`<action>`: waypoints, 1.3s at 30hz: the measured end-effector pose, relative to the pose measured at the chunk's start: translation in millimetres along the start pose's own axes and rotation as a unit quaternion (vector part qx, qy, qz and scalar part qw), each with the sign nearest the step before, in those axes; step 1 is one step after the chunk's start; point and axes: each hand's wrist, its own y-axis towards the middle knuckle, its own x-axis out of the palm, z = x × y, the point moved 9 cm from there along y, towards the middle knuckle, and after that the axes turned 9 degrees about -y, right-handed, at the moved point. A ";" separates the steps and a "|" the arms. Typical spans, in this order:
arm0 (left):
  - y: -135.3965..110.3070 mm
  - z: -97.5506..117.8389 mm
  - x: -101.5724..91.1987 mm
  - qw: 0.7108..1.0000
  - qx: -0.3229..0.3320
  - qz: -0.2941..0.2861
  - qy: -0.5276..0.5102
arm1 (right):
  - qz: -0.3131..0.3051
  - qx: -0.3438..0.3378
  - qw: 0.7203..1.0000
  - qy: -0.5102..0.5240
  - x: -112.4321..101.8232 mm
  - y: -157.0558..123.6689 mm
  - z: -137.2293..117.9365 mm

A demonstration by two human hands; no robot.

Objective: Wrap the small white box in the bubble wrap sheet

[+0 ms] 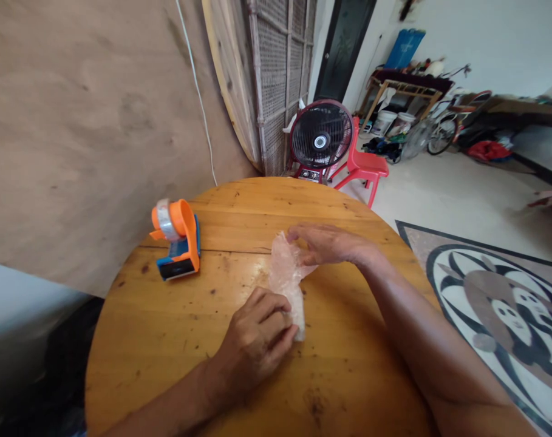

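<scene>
A crinkled strip of clear, pinkish bubble wrap [285, 264] lies lengthwise on the round wooden table [230, 328]. My left hand [260, 331] rests at its near part, fingers curled over and against the left side of the wrap. At the far end is my right hand [325, 244], its fingers stretched out and its thumb apart, touching the wrap's right edge. A loose flap of wrap sticks out just below the right thumb. Whatever may be inside the wrap cannot be made out. To the left stands an orange and blue tape dispenser [178, 240] with a roll of clear tape on it.
Beyond the table's far edge stand a dark red fan [321, 136] and a red plastic chair [367, 164]. A plywood panel [98, 121] rises along the left. On the right-hand floor is a panda-patterned design [507, 309]. A bicycle [444, 130] is farther back.
</scene>
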 end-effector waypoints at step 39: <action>0.5 1.0 0.0 1.000 0.004 -0.004 0.008 | 0.095 -0.033 0.995 0.012 -12.2 11.3 1.3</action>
